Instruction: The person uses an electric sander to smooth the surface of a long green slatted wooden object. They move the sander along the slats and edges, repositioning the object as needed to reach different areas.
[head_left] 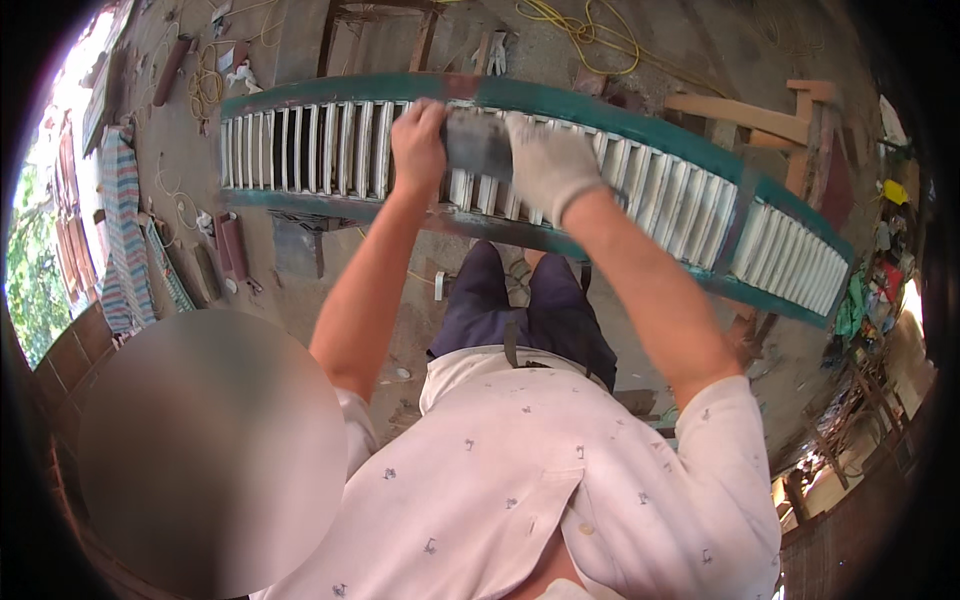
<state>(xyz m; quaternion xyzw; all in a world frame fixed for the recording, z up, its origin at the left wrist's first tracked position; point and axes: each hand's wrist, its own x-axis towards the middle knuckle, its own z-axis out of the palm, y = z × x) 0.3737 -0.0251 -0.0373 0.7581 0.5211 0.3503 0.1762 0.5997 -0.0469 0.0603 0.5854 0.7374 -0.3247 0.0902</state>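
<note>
A long louvered shutter (340, 88), with a green frame and whitish slats, lies across supports in front of me. Over its middle slats I hold a dark grey rectangular sheet (477, 146) whose kind I cannot make out. My bare left hand (418, 148) is closed at the sheet's left edge, knuckles up, near the frame's far rail. At the right edge is my right hand (552, 165), in an off-white work glove, its fingers curled over the sheet and slightly blurred. The undersides of both hands are hidden.
A wooden trestle (755, 118) stands beyond the shutter at the right. Yellow cord (595, 32) lies coiled on the far floor, near a white glove (497, 52). A striped cloth (120, 235) hangs at the left. Maroon cylinders (232, 247) lie on the floor.
</note>
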